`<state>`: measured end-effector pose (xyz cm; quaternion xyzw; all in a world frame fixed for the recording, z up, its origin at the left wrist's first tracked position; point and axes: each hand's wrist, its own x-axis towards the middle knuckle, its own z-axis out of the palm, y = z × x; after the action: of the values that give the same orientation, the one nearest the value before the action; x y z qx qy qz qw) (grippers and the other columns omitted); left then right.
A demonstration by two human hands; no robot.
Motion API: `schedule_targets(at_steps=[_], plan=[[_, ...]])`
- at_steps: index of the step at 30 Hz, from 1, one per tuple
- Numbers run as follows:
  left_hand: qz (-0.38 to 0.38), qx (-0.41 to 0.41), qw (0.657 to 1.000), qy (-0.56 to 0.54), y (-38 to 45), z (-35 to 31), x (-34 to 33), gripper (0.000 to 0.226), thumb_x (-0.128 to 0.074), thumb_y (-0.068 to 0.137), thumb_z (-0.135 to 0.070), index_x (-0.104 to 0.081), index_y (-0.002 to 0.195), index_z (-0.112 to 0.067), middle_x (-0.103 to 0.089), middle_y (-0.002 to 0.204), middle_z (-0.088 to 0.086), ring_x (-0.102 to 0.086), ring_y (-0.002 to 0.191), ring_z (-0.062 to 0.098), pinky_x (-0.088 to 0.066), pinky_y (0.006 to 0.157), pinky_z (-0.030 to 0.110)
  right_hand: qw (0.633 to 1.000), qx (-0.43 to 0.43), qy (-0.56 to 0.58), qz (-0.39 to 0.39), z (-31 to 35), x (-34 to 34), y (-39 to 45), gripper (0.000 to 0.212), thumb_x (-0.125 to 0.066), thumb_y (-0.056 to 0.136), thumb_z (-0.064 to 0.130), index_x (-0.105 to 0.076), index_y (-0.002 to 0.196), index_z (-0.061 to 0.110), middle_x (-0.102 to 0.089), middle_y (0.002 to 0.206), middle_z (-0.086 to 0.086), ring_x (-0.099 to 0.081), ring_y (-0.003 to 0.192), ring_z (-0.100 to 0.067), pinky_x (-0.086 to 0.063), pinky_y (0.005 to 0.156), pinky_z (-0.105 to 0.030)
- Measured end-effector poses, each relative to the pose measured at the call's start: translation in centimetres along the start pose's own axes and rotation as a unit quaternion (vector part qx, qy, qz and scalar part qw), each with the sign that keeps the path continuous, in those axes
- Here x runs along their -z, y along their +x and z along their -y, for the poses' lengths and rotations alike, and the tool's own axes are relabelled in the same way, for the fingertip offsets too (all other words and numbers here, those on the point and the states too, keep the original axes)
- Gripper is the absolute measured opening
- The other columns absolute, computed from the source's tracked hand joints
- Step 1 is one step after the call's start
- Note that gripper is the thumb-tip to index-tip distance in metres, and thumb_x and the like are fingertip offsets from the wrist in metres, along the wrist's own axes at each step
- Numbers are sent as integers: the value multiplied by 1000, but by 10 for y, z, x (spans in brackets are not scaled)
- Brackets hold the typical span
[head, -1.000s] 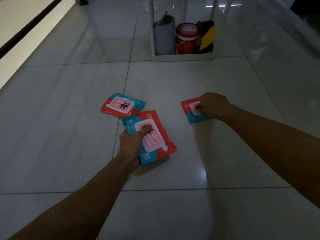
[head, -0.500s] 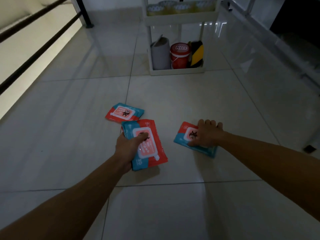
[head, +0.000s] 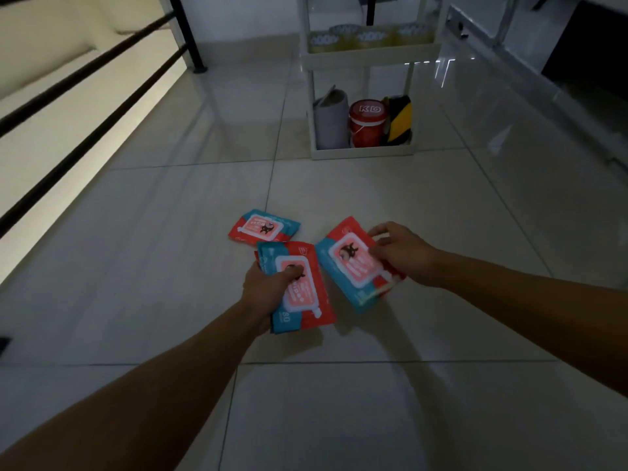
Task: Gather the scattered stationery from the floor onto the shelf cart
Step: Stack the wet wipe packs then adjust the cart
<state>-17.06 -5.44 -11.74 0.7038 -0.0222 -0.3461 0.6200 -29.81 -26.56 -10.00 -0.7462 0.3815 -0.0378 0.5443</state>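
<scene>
The pickup step looks underway: the left hand grips 1 wipe pack by its edge, thumb on top, and the right hand pinches a 2nd pack, tilted off the floor. A 3rd pack lies flat just beyond them. Next probably comes carrying both to the shelf cart, well ahead. Dim light blurs the labels; the cart's top is cut off.

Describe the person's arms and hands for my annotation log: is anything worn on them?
Both forearms are bare as far as the frame shows: no sleeves, gloves, watch or bracelet appear on the left hand or the right hand. No rings can be made out, though the light is dim. The upper arms lie out of view.
</scene>
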Motion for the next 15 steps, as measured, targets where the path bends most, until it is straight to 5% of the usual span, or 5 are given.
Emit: schedule_targets(at_steps=[3, 9, 12, 15], plan=[[-20, 4, 997, -70, 5, 2, 1, 31, -76, 83, -11, -64, 112, -13, -73, 101, 13, -73, 83, 29, -61, 68, 44, 996, -3, 90, -7, 27, -16, 8, 31, -58, 89, 8, -55, 118, 18, -70, 103, -13, -70, 77, -26, -56, 56, -38], [-75, 44, 985, -149, 16, 7, 16, 33, -78, 82, -18, -64, 112, -14, -73, 106, 16, -72, 90, 34, -59, 75, 52, 985, -1, 156, -70, 51, -51, 22, 35, -52, 89, 4, -52, 121, 19, -69, 96, -9, -65, 52, -13, -47, 41, -24], [-66, 22, 978, -196, 15, 9, 19, 41, -68, 90, -34, -62, 123, -11, -71, 114, 16, -71, 97, 35, -60, 73, 50, 991, 10, 136, -9, 53, -74, 23, 29, -58, 91, 8, -55, 118, 18, -70, 97, -8, -70, 68, -20, -53, 45, -29], [-41, 8, 975, -217, 18, 3, 24, 64, -69, 82, -51, -59, 131, -12, -69, 121, 17, -67, 108, 38, -55, 88, 58, 995, 33, 76, 49, 49, -107, 21, 27, -66, 88, 8, -59, 113, 16, -69, 97, -6, -70, 84, -22, -58, 59, -30]])
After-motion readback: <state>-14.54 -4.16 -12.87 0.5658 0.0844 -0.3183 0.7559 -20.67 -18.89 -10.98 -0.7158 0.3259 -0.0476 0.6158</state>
